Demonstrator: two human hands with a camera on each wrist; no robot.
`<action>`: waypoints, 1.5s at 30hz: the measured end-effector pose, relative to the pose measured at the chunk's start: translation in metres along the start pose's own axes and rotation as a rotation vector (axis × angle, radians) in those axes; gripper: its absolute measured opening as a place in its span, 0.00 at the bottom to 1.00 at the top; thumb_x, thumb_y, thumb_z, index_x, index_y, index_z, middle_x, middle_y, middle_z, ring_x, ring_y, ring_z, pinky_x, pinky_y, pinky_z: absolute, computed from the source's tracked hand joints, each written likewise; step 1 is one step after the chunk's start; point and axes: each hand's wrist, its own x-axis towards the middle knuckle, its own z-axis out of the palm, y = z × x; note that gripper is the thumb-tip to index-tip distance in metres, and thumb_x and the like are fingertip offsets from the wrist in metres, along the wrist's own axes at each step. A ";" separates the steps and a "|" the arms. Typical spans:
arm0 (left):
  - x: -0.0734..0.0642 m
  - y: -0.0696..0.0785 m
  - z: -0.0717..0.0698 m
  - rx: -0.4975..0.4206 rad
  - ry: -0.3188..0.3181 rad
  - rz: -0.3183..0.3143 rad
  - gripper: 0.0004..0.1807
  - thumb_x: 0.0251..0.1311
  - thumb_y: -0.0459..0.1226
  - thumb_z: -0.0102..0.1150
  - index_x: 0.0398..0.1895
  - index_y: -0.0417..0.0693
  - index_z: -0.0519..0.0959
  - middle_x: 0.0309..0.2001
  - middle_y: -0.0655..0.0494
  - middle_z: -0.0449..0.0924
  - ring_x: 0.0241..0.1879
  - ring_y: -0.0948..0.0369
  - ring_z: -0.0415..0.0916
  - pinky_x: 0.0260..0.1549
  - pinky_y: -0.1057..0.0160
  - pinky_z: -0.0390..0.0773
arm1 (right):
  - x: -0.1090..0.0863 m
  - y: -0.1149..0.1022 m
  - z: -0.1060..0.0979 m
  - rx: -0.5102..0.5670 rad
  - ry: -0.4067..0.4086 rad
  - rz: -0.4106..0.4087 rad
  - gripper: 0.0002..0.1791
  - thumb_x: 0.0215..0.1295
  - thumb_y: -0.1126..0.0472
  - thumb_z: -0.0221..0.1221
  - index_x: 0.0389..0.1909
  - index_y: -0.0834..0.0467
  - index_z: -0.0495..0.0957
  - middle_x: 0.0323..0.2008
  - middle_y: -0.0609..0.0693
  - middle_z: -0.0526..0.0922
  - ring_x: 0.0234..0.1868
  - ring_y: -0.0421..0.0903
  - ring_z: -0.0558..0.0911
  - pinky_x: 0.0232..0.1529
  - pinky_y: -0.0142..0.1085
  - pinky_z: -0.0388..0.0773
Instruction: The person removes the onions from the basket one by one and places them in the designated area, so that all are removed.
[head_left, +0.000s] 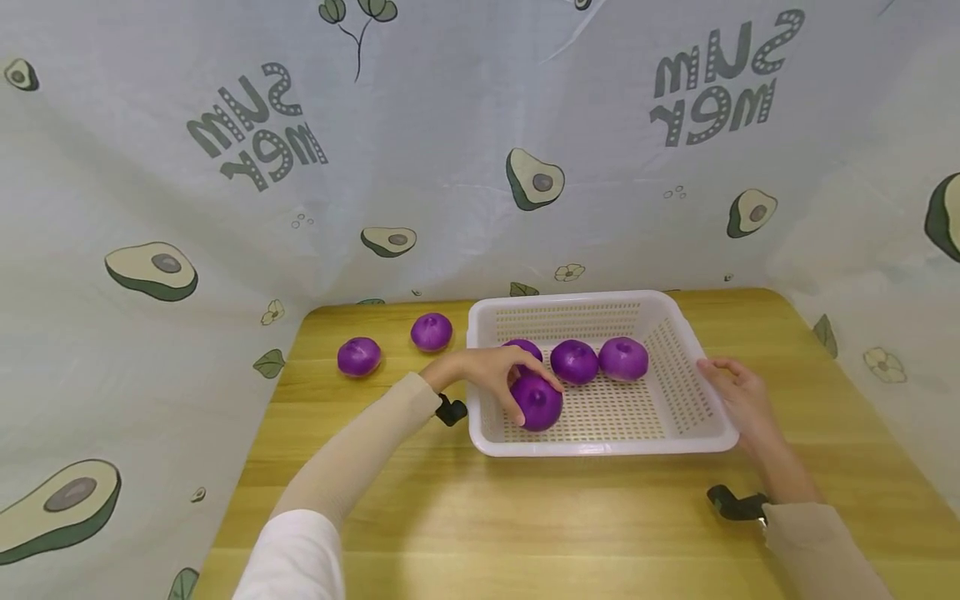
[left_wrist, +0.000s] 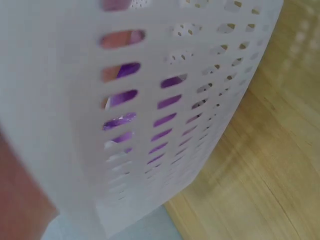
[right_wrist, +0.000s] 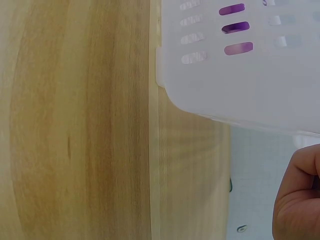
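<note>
My left hand (head_left: 495, 375) reaches over the left rim of a white plastic basket (head_left: 615, 447) and grips a purple onion (head_left: 538, 403), thumb on the near side and fingers over the top. Three more onions are inside the basket: one partly hidden behind that hand (head_left: 522, 346), a middle onion (head_left: 574, 362) and a right-hand onion (head_left: 624, 358). At the basket's right side, my right hand (head_left: 738, 400) holds the rim; its curled fingers (right_wrist: 300, 200) show in the right wrist view. Through the wall slots in the left wrist view, purple skin and fingertips are visible.
Two onions lie on the wooden table (head_left: 480, 517) left of the basket: one nearer the back (head_left: 431, 332), the other further left (head_left: 359, 357). A pale cloth (head_left: 450, 150) printed with avocados hangs behind the table and along its sides.
</note>
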 end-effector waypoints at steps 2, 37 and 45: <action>-0.002 0.002 -0.002 -0.019 0.003 0.021 0.39 0.43 0.35 0.82 0.64 0.46 0.77 0.63 0.59 0.75 0.59 0.68 0.69 0.57 0.65 0.74 | 0.001 0.000 0.000 0.000 0.003 0.001 0.02 0.74 0.56 0.57 0.42 0.48 0.76 0.32 0.43 0.86 0.29 0.42 0.86 0.25 0.35 0.84; -0.115 0.010 -0.011 -0.214 0.363 0.006 0.37 0.48 0.32 0.78 0.65 0.49 0.76 0.60 0.55 0.74 0.52 0.53 0.80 0.49 0.51 0.82 | 0.002 -0.001 0.001 -0.026 0.015 0.024 0.01 0.75 0.56 0.56 0.43 0.45 0.75 0.31 0.40 0.86 0.29 0.40 0.86 0.26 0.34 0.84; -0.153 0.005 -0.003 -0.244 0.456 -0.067 0.38 0.48 0.32 0.78 0.66 0.49 0.75 0.66 0.54 0.71 0.55 0.50 0.78 0.52 0.50 0.80 | 0.003 0.000 0.002 -0.048 0.024 0.038 0.02 0.74 0.54 0.57 0.44 0.44 0.75 0.31 0.39 0.85 0.29 0.39 0.85 0.26 0.34 0.83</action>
